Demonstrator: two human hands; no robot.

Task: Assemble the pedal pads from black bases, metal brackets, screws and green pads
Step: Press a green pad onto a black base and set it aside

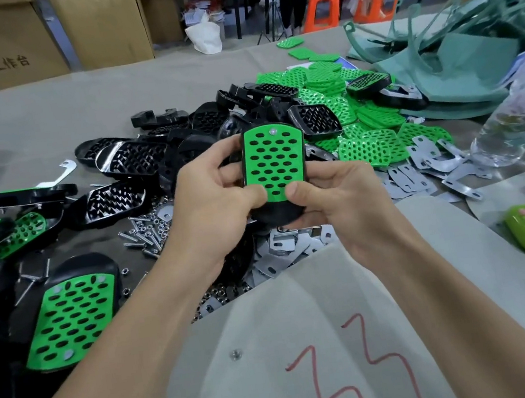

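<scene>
We hold a black base [275, 215] above the counter [39, 108], its green pad [274, 160] facing us. Our left grip [217, 201] and right grip [338, 198] are both clamped on it, thumbs pressing the pad's lower edge. Loose screws [144, 232] and metal brackets [419, 173] lie on the counter beneath.

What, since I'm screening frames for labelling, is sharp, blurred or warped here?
Head view: pedal pad between left hand and right hand is sharp; plastic bottle at the right edge is smeared; soft, even light, with glints on the glossy black bases; wide lens stretches the forearms.
</scene>
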